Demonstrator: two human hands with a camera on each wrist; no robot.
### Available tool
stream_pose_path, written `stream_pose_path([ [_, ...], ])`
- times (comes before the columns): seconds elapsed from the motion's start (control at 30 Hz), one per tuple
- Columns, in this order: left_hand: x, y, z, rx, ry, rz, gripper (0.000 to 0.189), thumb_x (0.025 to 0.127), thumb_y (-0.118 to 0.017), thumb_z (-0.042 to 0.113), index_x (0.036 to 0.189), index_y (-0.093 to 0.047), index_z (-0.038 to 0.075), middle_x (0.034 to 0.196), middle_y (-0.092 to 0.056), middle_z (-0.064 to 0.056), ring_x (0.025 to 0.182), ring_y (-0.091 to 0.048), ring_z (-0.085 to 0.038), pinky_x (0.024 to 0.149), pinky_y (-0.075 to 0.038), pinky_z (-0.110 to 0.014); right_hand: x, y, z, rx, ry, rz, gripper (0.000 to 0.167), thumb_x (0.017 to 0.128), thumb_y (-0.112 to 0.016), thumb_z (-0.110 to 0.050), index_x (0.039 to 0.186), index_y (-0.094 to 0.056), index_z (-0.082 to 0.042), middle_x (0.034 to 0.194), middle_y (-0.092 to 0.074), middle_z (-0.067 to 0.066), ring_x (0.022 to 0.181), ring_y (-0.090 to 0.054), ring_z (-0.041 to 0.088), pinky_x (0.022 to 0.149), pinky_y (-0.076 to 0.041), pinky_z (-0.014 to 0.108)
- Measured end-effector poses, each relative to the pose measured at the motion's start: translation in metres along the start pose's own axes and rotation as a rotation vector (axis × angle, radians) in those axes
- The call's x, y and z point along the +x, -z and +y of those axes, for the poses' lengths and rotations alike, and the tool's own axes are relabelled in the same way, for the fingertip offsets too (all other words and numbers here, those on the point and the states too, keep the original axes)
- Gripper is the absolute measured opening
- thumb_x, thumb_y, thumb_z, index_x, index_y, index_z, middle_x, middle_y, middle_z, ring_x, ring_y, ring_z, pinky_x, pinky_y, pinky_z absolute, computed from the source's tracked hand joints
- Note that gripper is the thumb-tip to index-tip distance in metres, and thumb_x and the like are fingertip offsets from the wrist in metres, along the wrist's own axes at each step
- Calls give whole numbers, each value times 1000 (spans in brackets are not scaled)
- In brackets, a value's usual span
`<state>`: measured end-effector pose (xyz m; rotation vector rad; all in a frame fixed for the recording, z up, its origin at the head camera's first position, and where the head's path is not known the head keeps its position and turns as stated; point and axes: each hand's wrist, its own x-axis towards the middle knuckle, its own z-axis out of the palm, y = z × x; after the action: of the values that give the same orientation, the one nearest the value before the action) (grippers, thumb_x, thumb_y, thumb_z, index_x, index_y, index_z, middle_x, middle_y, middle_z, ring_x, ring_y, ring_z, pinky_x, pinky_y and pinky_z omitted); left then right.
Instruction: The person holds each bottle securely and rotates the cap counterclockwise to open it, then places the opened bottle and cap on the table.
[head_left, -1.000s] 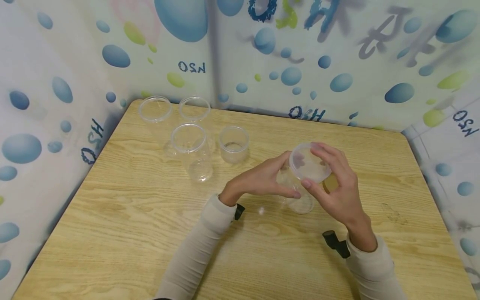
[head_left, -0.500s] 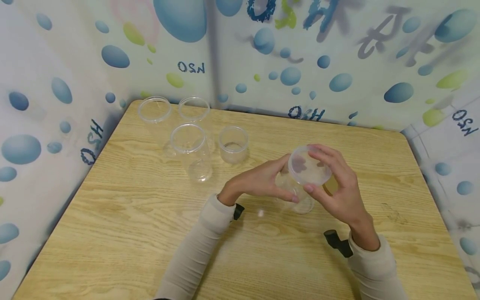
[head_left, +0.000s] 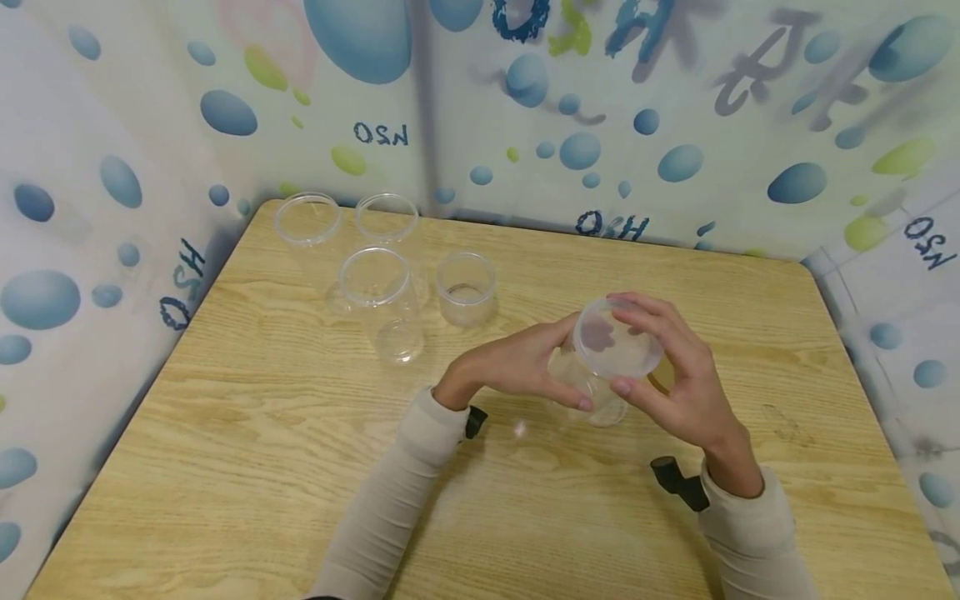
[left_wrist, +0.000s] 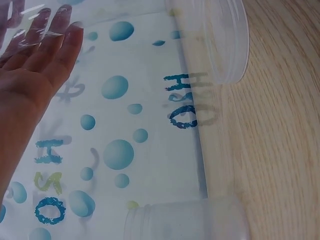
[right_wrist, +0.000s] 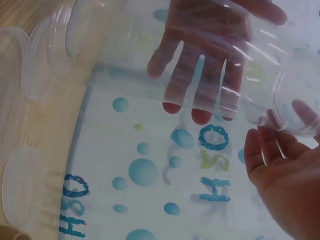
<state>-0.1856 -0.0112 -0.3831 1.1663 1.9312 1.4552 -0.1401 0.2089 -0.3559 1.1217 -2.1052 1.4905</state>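
My left hand (head_left: 517, 362) grips the side of a tall clear plastic jar (head_left: 581, 379), thumb in front and fingers behind. The right wrist view shows those fingers through the wall of the jar (right_wrist: 150, 55). My right hand (head_left: 678, 383) holds a round translucent lid (head_left: 617, 354) by its edge, over the jar's mouth. Whether the lid is seated cannot be told. In the right wrist view the curved fingers of my right hand (right_wrist: 287, 167) are at the jar's end. The left wrist view catches part of my left hand (left_wrist: 30, 85) at its edge.
Three tall clear jars (head_left: 375, 279) and one short clear tub (head_left: 467, 292) stand at the back left of the wooden table (head_left: 247, 467). A brownish round thing (head_left: 662, 371) is partly hidden behind my right hand. A patterned wall (head_left: 480, 133) borders the table's back.
The lid and jar top have come slightly down toward me, and the lid's tilt has changed a little. Both hands keep their hold. The other jars stay put.
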Motion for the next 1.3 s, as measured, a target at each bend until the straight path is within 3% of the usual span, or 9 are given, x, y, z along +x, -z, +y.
stream_pose_path([
  [0.33, -1, 0, 0, -53, -29, -70, 94, 81, -83, 17, 154, -24, 13, 135, -53, 0, 119, -54, -11, 106, -44, -48, -1, 1, 0, 101, 21, -40, 64, 90, -73, -36, 128, -55, 11, 141, -52, 18, 129, -49, 27, 98, -43, 28],
  [0.53, 1, 0, -1, -96, -84, -129, 89, 82, -81, 13, 152, -26, 10, 139, -51, -6, 122, -52, -11, 107, -43, -40, 0, 1, -1, 134, 46, -75, 61, 91, -73, -34, 131, -55, 9, 140, -52, 21, 130, -48, 29, 99, -42, 30],
  [0.83, -1, 0, 2, -69, -67, -177, 90, 80, -84, 14, 151, -29, 9, 139, -50, -4, 122, -50, -8, 107, -40, -31, -1, 1, -2, 198, 80, -131, 58, 91, -72, -28, 132, -54, 9, 141, -50, 24, 132, -46, 31, 99, -42, 31],
  [1.0, -1, 1, 0, -58, -79, -160, 93, 81, -83, 14, 153, -25, 9, 143, -47, -3, 128, -47, -9, 111, -37, -31, -1, 2, -3, 222, 75, -131, 65, 92, -71, -28, 137, -47, 11, 149, -40, 27, 139, -39, 35, 108, -37, 35],
  [1.13, 1, 2, -2, -51, -53, -85, 91, 81, -82, 16, 153, -26, 13, 141, -49, -1, 126, -49, -10, 109, -38, -31, 0, 3, -5, 97, 18, -44, 78, 92, -68, -44, 140, -42, 12, 154, -35, 26, 141, -37, 32, 109, -33, 32],
  [1.3, 3, -1, -5, -32, 9, 72, 86, 81, -83, 19, 150, -32, 14, 138, -52, -2, 120, -53, -10, 106, -43, -36, 2, 1, -11, -237, -67, 112, 87, 89, -58, -66, 137, -51, 6, 148, -44, 22, 136, -42, 27, 99, -34, 25],
])
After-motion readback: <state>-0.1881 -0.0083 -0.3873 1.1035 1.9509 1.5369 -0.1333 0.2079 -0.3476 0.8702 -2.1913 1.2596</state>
